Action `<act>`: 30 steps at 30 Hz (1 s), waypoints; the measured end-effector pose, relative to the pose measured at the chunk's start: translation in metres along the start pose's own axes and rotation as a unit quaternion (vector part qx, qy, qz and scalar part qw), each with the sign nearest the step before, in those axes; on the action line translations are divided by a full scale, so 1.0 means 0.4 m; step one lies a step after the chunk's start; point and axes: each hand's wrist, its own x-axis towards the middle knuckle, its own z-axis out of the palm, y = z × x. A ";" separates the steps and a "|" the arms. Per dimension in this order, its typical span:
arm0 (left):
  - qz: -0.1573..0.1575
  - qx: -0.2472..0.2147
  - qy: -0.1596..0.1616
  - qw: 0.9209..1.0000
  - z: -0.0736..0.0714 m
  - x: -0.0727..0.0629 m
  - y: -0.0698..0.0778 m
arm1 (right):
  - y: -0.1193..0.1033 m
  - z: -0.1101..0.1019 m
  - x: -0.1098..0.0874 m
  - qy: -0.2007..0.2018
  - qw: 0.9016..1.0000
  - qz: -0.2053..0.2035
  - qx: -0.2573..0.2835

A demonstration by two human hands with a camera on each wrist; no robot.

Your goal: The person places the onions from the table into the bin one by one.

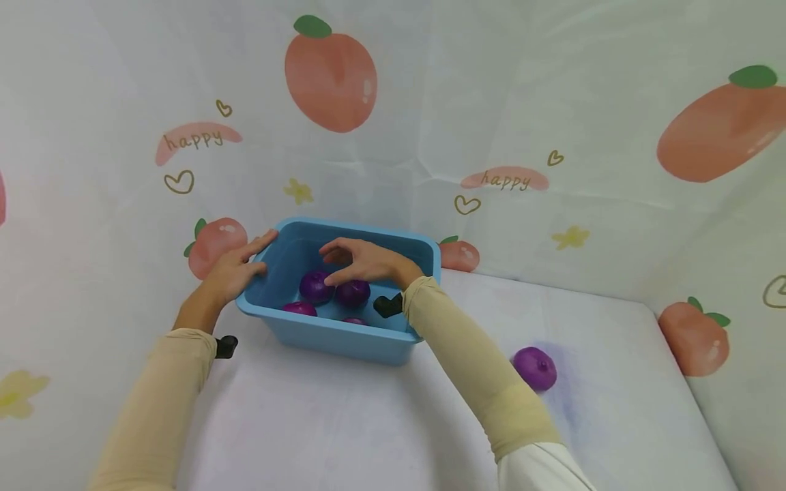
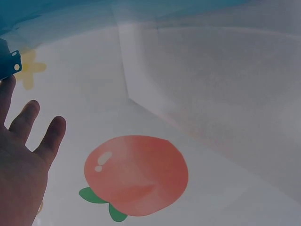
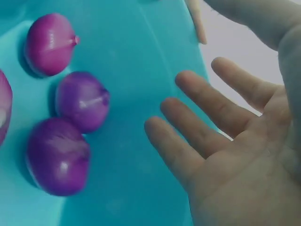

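Note:
My left hand (image 1: 228,274) rests at the left end of a blue plastic basin (image 1: 344,341), its fingers extended along the rim corner and its thumb over the edge. Inside the basin lie several purple onion-shaped balls, among them a dark purple ball (image 1: 316,286) and a magenta ball (image 3: 51,44) with a small nub. Over them hovers my right hand (image 1: 367,262), fingers loosely bent and nothing held. From the right wrist its palm (image 3: 235,174) shows bare, apart from the balls. Another purple ball (image 1: 535,369) sits on the table outside, right of my right forearm.
The basin stands on a white-covered table (image 1: 295,423), near the back wall. A white cloth (image 1: 522,54) printed with peaches, hearts and "happy" hangs behind and at the sides. Black wrist mounts (image 1: 226,346) stick out from both wrists.

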 end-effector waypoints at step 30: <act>0.000 0.000 -0.014 1.000 0.005 0.001 0.002 | 0.186 -0.184 -0.577 0.233 0.971 0.049 -0.030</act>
